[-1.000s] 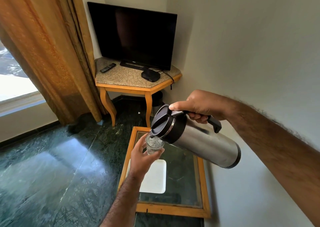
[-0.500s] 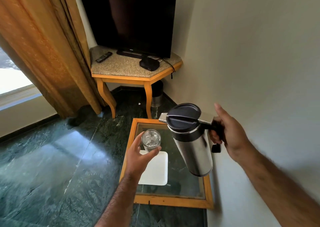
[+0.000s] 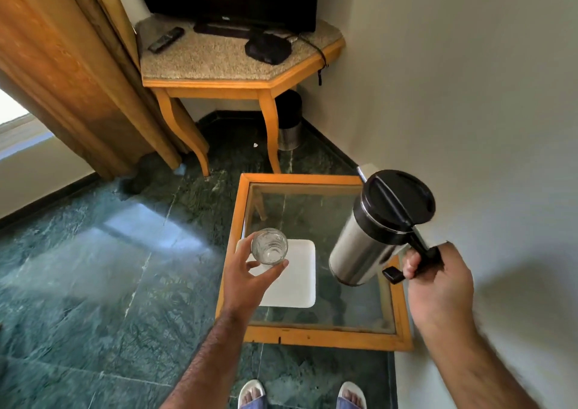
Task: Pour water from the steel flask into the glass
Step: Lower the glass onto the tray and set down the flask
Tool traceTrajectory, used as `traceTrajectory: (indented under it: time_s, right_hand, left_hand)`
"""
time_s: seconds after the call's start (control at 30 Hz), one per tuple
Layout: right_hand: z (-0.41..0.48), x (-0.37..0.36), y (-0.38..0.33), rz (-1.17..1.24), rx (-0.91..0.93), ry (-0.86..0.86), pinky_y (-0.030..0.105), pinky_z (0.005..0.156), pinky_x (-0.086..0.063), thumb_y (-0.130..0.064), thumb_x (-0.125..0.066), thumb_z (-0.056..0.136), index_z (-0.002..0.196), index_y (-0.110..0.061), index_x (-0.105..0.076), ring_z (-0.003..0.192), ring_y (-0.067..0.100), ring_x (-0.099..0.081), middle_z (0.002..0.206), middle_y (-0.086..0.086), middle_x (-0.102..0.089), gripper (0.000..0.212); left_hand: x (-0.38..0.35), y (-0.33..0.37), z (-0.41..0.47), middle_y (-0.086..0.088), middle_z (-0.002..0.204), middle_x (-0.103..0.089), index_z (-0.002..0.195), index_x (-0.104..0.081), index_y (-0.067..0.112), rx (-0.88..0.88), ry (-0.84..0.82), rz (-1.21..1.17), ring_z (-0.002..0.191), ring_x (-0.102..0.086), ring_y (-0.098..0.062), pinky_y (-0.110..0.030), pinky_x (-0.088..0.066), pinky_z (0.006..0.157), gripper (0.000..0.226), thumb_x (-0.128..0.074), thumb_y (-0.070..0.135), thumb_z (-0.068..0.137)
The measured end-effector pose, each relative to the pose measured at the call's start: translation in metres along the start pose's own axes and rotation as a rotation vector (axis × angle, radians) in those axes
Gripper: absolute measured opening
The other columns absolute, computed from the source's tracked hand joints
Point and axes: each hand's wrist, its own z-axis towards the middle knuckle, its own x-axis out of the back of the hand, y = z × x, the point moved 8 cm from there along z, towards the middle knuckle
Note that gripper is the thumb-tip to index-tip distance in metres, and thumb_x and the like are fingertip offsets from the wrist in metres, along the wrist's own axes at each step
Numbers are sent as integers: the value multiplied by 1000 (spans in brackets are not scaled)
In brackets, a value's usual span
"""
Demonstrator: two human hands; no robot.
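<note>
One clear ribbed glass [image 3: 269,246] sits pinched in the left hand [image 3: 247,279] above one square white tray [image 3: 297,279]. One cylindrical brushed steel flask [image 3: 369,239], black round lid on, hangs tilted from the right hand [image 3: 438,280], fingers wrapped around its black handle, over the glass-topped wooden table [image 3: 325,335].

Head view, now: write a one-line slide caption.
Left hand holds the glass over the white tray; right hand holds the steel flask by its handle above the glass-topped table.
</note>
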Motion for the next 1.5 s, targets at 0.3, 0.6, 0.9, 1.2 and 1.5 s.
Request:
traceTrajectory:
  time_s: [0.3,0.6,0.9,1.2,1.5]
  right_hand:
    - [58,31,97,0,-15,46,22,46,-37,-27,-56,72,52,-26,-68,46,14,-43,46,-4,-49,23]
    - [73,59,167,-46,-84,121,27,52,-32,-28,-57,72,50,-27,-68,44,11,-46,49,-8,-54,24]
    - [76,64,202,140,-106,126,23,46,-36,-18,-50,81,53,-24,-69,44,12,-49,49,-4,-57,35]
    - [80,67,218,103,-54,59,25,52,-41,-23,-52,82,57,-25,-69,46,14,-49,48,-5,-56,30]
    - [74,69,229,81,-46,62,24,52,-43,-32,-58,76,58,-23,-71,50,15,-51,49,-3,-57,24]
  left_hand:
    - [-37,-120,36,27,116,-76,125,-68,45,62,-18,91,107,-72,9,-9,-59,78,69,-97,40,63]
    - [-50,-190,71,32,101,-74,122,-66,37,119,-24,255,96,-66,20,-2,-53,68,66,-98,16,68]
    - [-66,-214,76,27,102,-68,123,-60,38,140,-49,400,95,-63,9,-12,-45,69,69,-96,28,66]
    - [-70,-230,75,30,97,-64,123,-58,35,173,-20,437,88,-60,10,-12,-42,65,67,-94,27,68]
    - [-74,-236,76,23,100,-67,126,-59,33,198,-16,434,88,-61,7,-11,-42,66,67,-93,25,69]
